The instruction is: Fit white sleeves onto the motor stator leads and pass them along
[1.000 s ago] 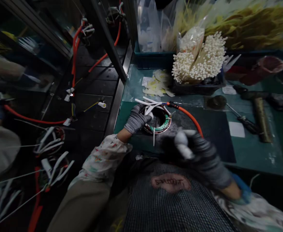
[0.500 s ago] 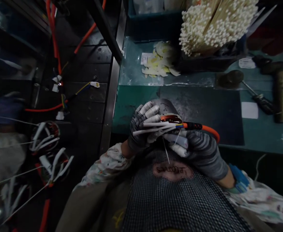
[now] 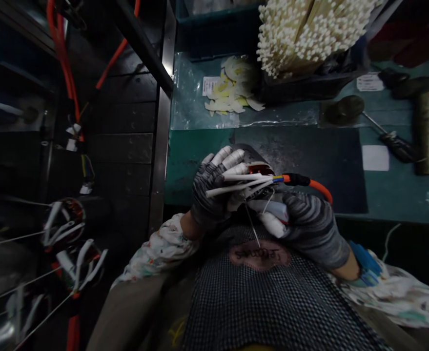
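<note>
Coil ring [image 3: 260,169] held above the mat, as a moment earlier

Ring gripped by curled left hand [image 3: 210,190]; white sleeves [image 3: 273,223] pinched in right hand [image 3: 311,229]; orange cable [image 3: 307,182] runs right over dark mat [image 3: 327,165].

behind the bench mat [image 3: 320,170], a plastic sheet [image 3: 185,92] bears paper scraps [image 3: 229,87], with a tray [image 3: 309,85] of thin sticks [image 3: 302,39] beside them. a screwdriver [image 3: 397,146] lies right of the mat, other wired coils [image 3: 64,222] left, and a wired coil [image 3: 260,168] sits between the left hand [image 3: 210,190] and right hand [image 3: 309,229] over its near edge.
</note>
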